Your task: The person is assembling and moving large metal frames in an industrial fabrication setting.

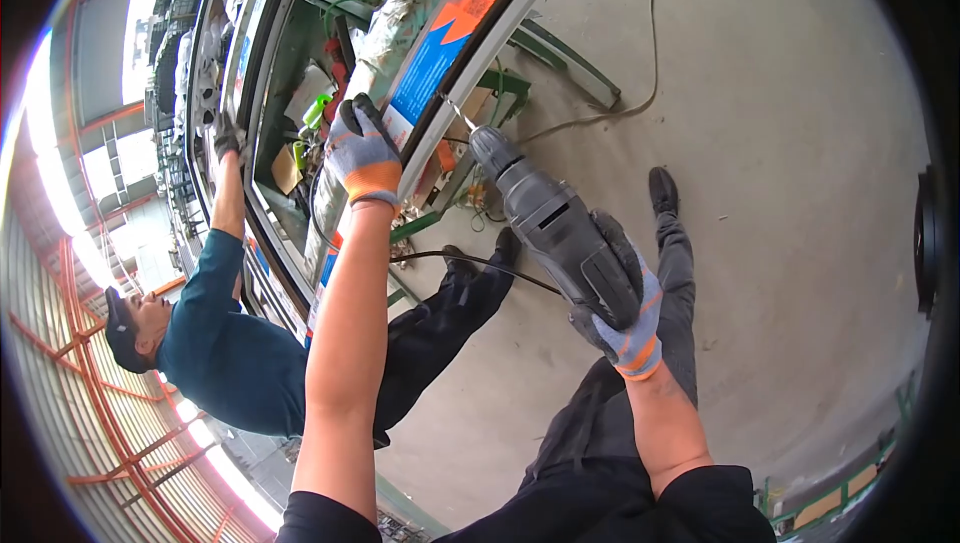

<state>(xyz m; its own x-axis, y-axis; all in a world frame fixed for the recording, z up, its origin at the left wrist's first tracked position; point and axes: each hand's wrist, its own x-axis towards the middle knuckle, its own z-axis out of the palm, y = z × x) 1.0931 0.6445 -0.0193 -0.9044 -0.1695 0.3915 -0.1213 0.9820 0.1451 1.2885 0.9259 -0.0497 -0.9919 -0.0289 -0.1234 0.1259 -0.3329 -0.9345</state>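
My right hand point(625, 318), in a grey and orange glove, has its fingers wrapped tight around the grip of the grey drill point(555, 228), which I hold low in front of me. Its cord point(480, 263) trails off to the left behind it. The bit point(460, 115) touches the pale edge of the window frame point(470, 63); I cannot tell how deep it sits, so I judge the drilling at this spot to be under way, not finished. Farther up, my left hand point(362, 153), gloved the same way, has its fingers curled over the frame's edge, clamping it steady just beside the blue and orange label point(440, 43). The frame stands tilted on the concrete floor point(780, 143). On its far side a co-worker in a dark teal shirt point(225, 343) grips the opposite rail with a gloved hand point(228, 138). I see no screw set near the bit, so fastening looks yet to be done.
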